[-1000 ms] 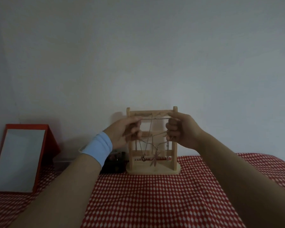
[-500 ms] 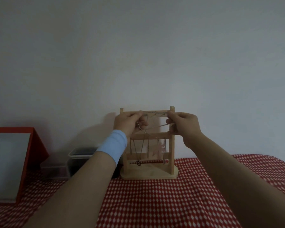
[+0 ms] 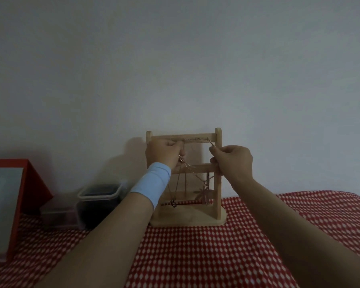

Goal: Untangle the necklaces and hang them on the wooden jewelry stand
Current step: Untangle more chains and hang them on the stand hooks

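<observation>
Both grips, left hand [image 3: 163, 153] and right hand [image 3: 232, 161], pinch chain [image 3: 186, 165] by stand [image 3: 218, 194]; tub [image 3: 100, 191] beside

It looks like a home — a plain room, not a shop or workshop. A red-and-white checked cloth [image 3: 195, 256] covers the surface, which is set against a bare white wall [image 3: 175, 69]. At the left are a red-framed panel [image 3: 32, 183] and clear lidded tubs [image 3: 100, 204] — ordinary household storage. A small wooden stand [image 3: 218, 183] with a necklace [image 3: 188, 165] sits by the wall. The light is dim.
</observation>
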`<move>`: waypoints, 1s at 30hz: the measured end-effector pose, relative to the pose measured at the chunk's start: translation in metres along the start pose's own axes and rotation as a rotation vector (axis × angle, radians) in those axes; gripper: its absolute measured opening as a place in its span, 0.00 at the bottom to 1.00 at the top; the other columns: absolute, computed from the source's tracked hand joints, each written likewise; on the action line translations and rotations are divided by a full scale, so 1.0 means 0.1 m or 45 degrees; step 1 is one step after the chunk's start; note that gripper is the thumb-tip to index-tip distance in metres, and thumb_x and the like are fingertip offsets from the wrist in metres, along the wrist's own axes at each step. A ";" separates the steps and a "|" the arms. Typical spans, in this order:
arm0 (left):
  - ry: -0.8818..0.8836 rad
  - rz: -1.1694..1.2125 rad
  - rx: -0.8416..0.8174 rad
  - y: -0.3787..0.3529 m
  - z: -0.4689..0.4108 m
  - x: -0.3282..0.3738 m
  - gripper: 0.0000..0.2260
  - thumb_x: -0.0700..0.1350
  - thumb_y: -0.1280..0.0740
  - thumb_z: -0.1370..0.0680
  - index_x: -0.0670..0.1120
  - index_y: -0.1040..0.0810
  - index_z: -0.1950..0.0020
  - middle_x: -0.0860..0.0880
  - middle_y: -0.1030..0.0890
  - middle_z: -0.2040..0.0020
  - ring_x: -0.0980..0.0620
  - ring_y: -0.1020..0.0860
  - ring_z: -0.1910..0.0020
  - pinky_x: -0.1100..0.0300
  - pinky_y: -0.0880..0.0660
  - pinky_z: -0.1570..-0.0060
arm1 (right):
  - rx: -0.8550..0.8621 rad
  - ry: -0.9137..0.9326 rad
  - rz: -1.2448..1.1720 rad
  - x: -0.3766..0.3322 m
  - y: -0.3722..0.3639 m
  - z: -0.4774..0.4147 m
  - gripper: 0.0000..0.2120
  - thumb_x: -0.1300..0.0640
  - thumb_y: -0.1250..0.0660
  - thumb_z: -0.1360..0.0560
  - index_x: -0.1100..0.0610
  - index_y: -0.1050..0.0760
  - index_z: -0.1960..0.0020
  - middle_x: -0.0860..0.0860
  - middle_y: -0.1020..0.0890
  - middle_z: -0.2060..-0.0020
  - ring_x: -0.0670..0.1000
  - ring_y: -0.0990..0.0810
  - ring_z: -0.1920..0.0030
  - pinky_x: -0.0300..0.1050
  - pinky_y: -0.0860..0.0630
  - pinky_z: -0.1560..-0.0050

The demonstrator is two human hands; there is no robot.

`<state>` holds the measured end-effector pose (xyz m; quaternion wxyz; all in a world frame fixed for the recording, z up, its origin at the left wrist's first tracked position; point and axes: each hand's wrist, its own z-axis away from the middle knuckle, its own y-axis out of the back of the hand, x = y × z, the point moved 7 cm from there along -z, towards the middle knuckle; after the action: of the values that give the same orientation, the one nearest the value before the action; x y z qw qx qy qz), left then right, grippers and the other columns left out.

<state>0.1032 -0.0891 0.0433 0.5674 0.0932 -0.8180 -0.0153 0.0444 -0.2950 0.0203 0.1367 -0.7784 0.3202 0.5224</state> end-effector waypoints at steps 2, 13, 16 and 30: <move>0.039 -0.036 -0.119 -0.06 0.06 -0.10 0.09 0.41 0.32 0.24 0.43 0.18 0.63 0.46 0.15 0.64 0.53 0.21 0.77 0.62 0.23 0.74 | -0.024 0.001 0.009 0.06 -0.01 0.06 0.10 0.55 0.27 0.24 0.58 0.17 0.62 0.50 0.15 0.71 0.46 0.17 0.73 0.40 0.17 0.66; 0.024 -0.252 -0.413 -0.30 0.28 -0.34 0.08 0.45 0.34 0.21 0.41 0.19 0.53 0.47 0.14 0.60 0.49 0.15 0.66 0.63 0.23 0.72 | -0.175 0.038 0.082 0.34 -0.20 0.42 0.09 0.53 0.29 0.21 0.53 0.17 0.60 0.49 0.14 0.68 0.47 0.16 0.71 0.46 0.15 0.63; 0.013 -0.275 -0.426 -0.29 0.34 -0.38 0.13 0.46 0.33 0.21 0.35 0.19 0.52 0.46 0.15 0.62 0.51 0.16 0.67 0.59 0.19 0.68 | -0.226 0.065 0.150 0.41 -0.26 0.47 0.09 0.52 0.28 0.21 0.50 0.16 0.59 0.48 0.14 0.67 0.46 0.16 0.69 0.42 0.16 0.60; 0.008 -0.529 -0.507 -0.27 0.45 -0.90 0.07 0.52 0.31 0.26 0.57 0.17 0.65 0.53 0.15 0.60 0.50 0.16 0.59 0.47 0.18 0.53 | -0.412 -0.014 0.306 0.79 -0.48 0.57 0.09 0.55 0.30 0.21 0.58 0.15 0.55 0.51 0.13 0.62 0.53 0.13 0.58 0.55 0.16 0.52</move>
<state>0.0954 -0.1038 -0.0596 0.5619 0.1456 -0.7605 -0.2911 0.0538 -0.2557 -0.0806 -0.0516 -0.7434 0.3221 0.5840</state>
